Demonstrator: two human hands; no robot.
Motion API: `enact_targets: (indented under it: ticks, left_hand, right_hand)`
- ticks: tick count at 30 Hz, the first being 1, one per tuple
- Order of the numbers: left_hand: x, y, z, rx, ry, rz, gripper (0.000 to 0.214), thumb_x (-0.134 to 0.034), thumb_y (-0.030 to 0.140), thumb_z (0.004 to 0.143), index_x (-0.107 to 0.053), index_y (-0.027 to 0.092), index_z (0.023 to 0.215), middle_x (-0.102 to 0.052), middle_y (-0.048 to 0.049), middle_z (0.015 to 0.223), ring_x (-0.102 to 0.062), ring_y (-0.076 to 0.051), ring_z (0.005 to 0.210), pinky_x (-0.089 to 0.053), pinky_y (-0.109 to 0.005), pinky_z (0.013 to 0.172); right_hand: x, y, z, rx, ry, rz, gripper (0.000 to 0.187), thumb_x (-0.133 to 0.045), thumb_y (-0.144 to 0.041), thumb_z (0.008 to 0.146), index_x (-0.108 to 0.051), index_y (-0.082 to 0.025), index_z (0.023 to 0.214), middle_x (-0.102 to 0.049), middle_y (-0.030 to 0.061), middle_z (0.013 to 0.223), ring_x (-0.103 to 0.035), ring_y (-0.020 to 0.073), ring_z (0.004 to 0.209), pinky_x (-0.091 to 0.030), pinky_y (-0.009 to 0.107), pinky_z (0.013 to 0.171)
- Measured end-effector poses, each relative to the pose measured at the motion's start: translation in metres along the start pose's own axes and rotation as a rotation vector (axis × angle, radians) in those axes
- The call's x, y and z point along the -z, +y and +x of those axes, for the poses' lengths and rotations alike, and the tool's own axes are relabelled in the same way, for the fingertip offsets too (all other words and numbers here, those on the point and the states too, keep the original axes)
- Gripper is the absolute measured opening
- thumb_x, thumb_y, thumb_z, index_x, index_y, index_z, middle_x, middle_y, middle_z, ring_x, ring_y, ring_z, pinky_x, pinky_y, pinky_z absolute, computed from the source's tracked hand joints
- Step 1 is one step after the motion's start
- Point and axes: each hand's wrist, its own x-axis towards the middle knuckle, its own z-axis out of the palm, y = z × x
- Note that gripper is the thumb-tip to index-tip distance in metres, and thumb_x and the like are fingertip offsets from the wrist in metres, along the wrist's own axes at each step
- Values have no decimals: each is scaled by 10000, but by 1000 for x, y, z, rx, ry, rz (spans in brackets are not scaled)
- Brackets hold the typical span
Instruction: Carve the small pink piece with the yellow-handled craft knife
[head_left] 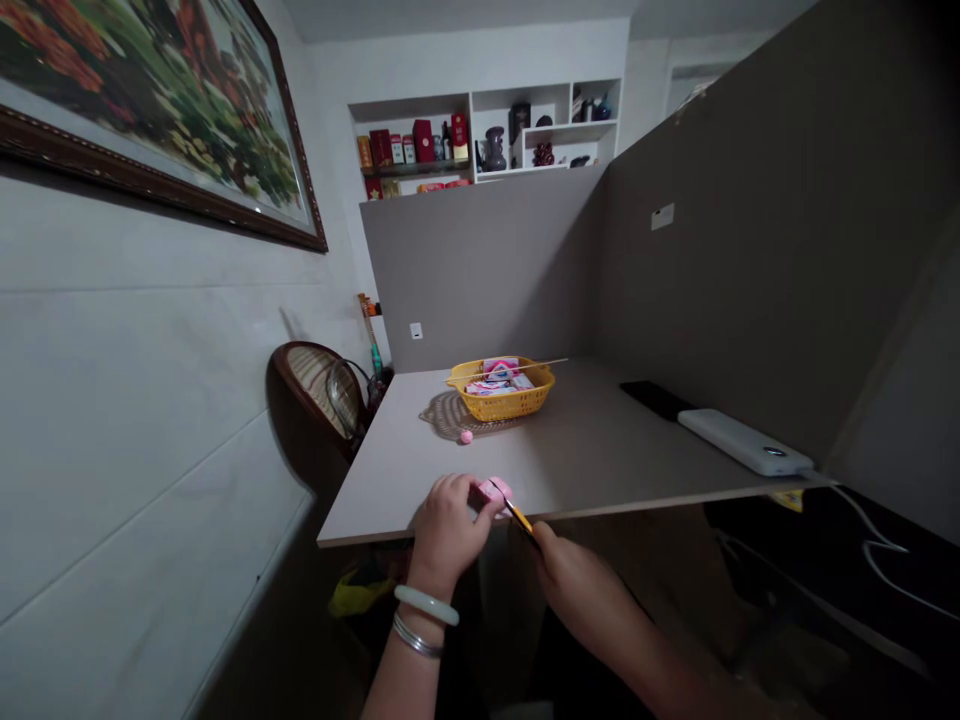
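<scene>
At the table's near edge, my left hand [448, 525] has its thumb and fingers closed round the left side of a small pink lump [496, 489], too small to name surely. In my right hand [559, 555] is a slim tool with a yellow and black handle [520, 517]. Its thin dark tip reaches onto the pink lump; I cannot tell what kind of tool it is. A small pink ball [466, 437] lies farther back on the table. Behind that stands a yellow plastic basket [510, 405] of pink and white packets [501, 380], with a thin stick [551, 362] across its top.
The grey table [600, 455] has upright panels at its back and right. A white power strip or charger [739, 440] with a cable lies by the right panel, beside a dark flat object [654, 400]. A wicker-backed chair [311, 385] stands at the left.
</scene>
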Motion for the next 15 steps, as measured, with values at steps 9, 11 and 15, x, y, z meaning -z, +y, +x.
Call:
enact_targets:
  ticks: [9, 11, 15]
  left_hand:
    - [-2, 1, -4, 44, 33, 19, 236, -584, 445, 834, -604, 227, 919, -648, -20, 878, -582, -172, 824, -423, -274, 709]
    - [-2, 2, -3, 56, 30, 33, 231, -581, 440, 836, -605, 227, 923, -651, -19, 880, -585, -173, 821, -420, -275, 707]
    - [-1, 2, -4, 52, 12, 15, 226, -586, 434, 836, -600, 230, 932, -652, -16, 892, -586, -170, 828, -420, -271, 708]
  right_hand:
    - [-4, 0, -8, 2, 3, -5, 206, -302, -225, 975, -498, -197, 919, -707, 71, 808, -675, 180, 710, -223, 248, 515]
    - [0, -5, -2, 12, 14, -11, 189, -320, -227, 970, -504, -192, 940, -708, 80, 819, -678, 186, 729, -233, 244, 520]
    - [-4, -1, -9, 0, -4, 31, 197, -313, -187, 962, -504, -186, 916, -705, 80, 798, -679, 186, 721, -235, 250, 521]
